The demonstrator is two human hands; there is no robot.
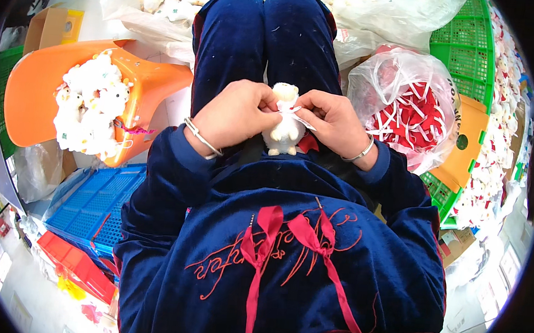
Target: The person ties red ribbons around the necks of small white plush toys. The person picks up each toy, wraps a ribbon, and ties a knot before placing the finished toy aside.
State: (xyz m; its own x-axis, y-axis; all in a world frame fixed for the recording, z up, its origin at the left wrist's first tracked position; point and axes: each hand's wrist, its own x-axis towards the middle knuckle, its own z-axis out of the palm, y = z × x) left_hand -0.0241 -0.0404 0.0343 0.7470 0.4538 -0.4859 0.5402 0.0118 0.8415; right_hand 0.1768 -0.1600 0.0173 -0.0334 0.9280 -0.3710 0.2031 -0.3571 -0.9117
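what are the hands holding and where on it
A small white plush toy, upright on the lap. The left hand and right hand grip it from either side at the neck, where a white ribbon sits.

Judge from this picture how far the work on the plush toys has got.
Done, apparently: a heap of white plush toys lies on the orange chair. In hand: both hands, left hand and right hand, work a ribbon at one toy's neck. Left: a bag of red-and-white ribbons remains.
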